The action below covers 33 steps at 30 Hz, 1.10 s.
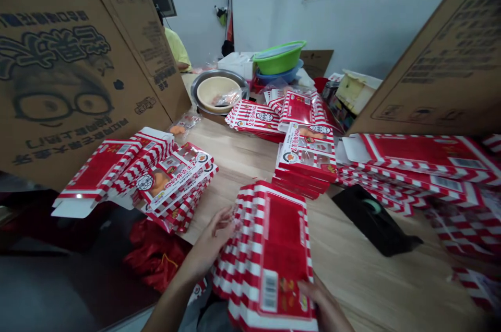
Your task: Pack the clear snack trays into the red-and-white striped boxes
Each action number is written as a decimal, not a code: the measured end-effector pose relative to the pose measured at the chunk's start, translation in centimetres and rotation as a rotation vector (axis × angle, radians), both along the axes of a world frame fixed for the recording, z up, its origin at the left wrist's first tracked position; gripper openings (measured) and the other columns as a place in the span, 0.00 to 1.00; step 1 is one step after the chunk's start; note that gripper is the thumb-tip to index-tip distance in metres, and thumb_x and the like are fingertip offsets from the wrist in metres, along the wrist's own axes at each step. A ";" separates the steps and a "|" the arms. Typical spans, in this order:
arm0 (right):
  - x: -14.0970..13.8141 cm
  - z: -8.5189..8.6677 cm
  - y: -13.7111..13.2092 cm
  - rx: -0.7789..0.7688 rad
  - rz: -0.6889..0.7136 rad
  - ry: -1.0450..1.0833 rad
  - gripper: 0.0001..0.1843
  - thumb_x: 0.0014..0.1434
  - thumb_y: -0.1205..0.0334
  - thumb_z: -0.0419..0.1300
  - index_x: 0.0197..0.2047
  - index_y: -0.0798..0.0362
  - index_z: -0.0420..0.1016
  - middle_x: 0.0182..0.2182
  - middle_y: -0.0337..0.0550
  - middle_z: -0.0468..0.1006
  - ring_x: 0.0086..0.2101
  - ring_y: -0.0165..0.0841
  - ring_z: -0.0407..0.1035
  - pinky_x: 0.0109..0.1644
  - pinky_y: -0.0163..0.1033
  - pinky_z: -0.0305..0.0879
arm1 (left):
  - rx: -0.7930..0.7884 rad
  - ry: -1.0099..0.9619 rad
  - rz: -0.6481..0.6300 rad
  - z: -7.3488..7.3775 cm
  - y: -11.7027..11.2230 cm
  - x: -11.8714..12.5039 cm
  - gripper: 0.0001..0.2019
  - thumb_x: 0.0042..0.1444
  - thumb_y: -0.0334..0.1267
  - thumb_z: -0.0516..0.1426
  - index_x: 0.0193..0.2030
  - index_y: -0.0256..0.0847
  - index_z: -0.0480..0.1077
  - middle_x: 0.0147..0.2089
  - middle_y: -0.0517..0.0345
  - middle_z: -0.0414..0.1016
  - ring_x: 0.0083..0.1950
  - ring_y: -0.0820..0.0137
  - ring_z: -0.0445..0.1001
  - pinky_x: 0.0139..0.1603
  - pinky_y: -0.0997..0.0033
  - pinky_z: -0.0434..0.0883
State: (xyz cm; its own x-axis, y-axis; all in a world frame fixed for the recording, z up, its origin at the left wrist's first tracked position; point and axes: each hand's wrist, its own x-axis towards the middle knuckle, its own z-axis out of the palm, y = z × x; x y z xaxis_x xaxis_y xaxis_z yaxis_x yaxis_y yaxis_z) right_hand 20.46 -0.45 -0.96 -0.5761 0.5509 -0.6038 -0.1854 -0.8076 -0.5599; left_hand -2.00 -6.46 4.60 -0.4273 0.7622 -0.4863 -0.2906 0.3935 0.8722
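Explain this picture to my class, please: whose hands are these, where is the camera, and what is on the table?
No machine here: these are a person's two bare hands, seen by one camera worn on the head, looking forward and down. The right hand grips a stack of red-and-white striped boxes; the left hand is at the stack's left side. On the table lie more piles of striped boxes and a black tape dispenser; a cream bowl and a green basin stand farther back.

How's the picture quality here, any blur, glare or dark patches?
All in the head view: the right hand and held boxes look blurred; a small glint shows on the leftmost striped box; deep shadow lies below the table, lower left; the bottom right corner is dark.
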 end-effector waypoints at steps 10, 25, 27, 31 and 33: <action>6.7 -0.2 0.6 0.433 -0.245 -0.531 0.30 0.54 0.47 0.60 0.58 0.47 0.69 0.61 0.42 0.65 0.62 0.43 0.56 0.63 0.45 0.56 | 0.078 0.091 -0.549 0.6 1.7 7.2 0.42 0.56 0.43 0.56 0.70 0.38 0.36 0.72 0.44 0.46 0.70 0.57 0.49 0.68 0.58 0.53; 13.9 0.5 1.9 0.089 -0.345 -0.611 0.46 0.41 0.46 0.68 0.62 0.52 0.63 0.51 0.48 0.77 0.57 0.49 0.62 0.59 0.47 0.64 | 0.164 0.585 -0.938 3.4 4.9 12.1 0.29 0.61 0.44 0.51 0.66 0.33 0.56 0.68 0.40 0.55 0.68 0.55 0.54 0.68 0.51 0.54; 15.1 -1.4 1.3 -0.047 -0.367 -0.522 0.43 0.40 0.45 0.68 0.59 0.52 0.67 0.46 0.47 0.80 0.55 0.50 0.66 0.58 0.48 0.65 | 0.224 0.662 -1.015 3.4 5.1 12.1 0.24 0.60 0.39 0.53 0.62 0.36 0.62 0.68 0.42 0.57 0.68 0.54 0.55 0.67 0.48 0.55; 15.5 -3.7 0.2 -0.200 -0.315 -0.372 0.42 0.37 0.37 0.67 0.51 0.56 0.74 0.41 0.52 0.82 0.52 0.53 0.68 0.57 0.52 0.66 | 0.358 0.822 -1.118 2.2 5.6 12.6 0.20 0.60 0.37 0.55 0.59 0.49 0.66 0.68 0.51 0.56 0.66 0.53 0.57 0.66 0.39 0.51; 15.2 -3.8 -0.1 -0.160 -0.283 -0.387 0.43 0.39 0.33 0.65 0.49 0.58 0.75 0.42 0.54 0.81 0.53 0.54 0.67 0.56 0.54 0.66 | 0.426 0.821 -1.088 1.5 6.0 12.8 0.18 0.59 0.40 0.56 0.57 0.53 0.68 0.70 0.55 0.53 0.68 0.53 0.52 0.67 0.38 0.46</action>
